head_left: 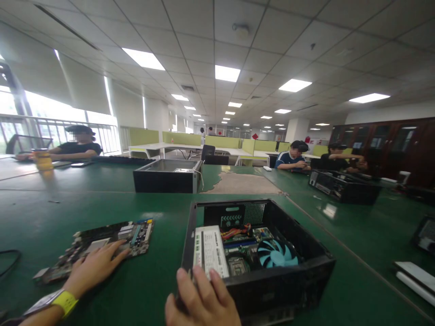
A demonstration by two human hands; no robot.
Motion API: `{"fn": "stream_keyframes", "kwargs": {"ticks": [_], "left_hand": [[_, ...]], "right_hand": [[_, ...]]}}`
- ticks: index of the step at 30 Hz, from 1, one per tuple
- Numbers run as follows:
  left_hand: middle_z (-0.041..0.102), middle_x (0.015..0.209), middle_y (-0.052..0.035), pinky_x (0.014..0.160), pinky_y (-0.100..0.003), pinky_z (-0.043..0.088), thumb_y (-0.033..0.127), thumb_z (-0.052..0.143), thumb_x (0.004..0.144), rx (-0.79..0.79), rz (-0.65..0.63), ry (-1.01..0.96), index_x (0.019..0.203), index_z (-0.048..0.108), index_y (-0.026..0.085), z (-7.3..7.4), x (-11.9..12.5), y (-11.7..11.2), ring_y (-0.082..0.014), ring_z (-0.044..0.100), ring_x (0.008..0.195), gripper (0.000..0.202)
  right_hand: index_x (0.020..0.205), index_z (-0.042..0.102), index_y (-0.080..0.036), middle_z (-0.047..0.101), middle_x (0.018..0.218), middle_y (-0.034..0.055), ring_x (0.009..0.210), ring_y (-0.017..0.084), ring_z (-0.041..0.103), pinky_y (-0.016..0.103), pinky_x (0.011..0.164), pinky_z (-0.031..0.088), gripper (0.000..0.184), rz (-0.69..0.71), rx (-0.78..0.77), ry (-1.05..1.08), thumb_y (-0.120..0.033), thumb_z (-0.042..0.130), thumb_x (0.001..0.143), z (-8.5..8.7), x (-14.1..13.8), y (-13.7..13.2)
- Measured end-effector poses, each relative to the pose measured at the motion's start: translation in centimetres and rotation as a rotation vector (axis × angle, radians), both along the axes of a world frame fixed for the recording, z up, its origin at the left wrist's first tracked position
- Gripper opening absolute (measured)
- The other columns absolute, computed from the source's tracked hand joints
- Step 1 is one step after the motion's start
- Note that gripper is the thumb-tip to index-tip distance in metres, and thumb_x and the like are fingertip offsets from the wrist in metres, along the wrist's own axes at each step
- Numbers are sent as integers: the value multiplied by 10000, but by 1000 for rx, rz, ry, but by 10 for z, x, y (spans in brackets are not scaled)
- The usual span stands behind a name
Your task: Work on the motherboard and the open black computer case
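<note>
On the left, my left hand (98, 267) lies with fingers stretched out over a loose motherboard (139, 242) that rests on the green table. A yellow band is around that wrist. My right hand (202, 301) has its fingers hooked over the near left corner of an open black computer case (272, 294); the thumb is mostly hidden. Just beyond those fingertips, inside the case, sits a power supply (210, 249) with a white label. A fan with light blue blades (277, 255) is mounted to its right, with coloured cables (238, 232) behind.
A second open case (166, 181) stands farther back, beside a bare, peeled patch (243, 183) of the green tabletop (163, 299). Another case (343, 185) is at the right near two seated people. One more person sits far left behind an amber-coloured cup (43, 160). A black cable (10, 262) lies at the left edge.
</note>
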State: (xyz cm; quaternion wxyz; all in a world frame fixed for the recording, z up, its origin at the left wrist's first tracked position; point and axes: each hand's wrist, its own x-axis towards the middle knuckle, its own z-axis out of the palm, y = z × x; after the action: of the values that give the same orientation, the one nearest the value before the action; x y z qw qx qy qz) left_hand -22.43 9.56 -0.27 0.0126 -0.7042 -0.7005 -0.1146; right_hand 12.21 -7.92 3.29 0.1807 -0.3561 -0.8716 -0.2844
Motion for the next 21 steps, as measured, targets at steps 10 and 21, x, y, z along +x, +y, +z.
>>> {"fn": "stream_keyframes", "kwargs": {"ticks": [10,21], "left_hand": [[563,1348,-165,1042,-480,376,506,248,882,-5,-55,69,1342,507,119,0,-4,-5,-329,504,1256,655],[552,1377,-90,1086,-413,355,435,259,902,-36,-134,86,1343,518,189,17,38,-38,-255,495,1276,568]], "right_hand": [[1361,475,-359,224,1571,40,1437,339,111,537,1149,52,534,-412,-171,157,-558,500,865,29,123,90],[1459,285,-401,50,1601,64,1443,372,55,524,1106,180,817,-926,-193,151,-409,684,746,18,267,144]]}}
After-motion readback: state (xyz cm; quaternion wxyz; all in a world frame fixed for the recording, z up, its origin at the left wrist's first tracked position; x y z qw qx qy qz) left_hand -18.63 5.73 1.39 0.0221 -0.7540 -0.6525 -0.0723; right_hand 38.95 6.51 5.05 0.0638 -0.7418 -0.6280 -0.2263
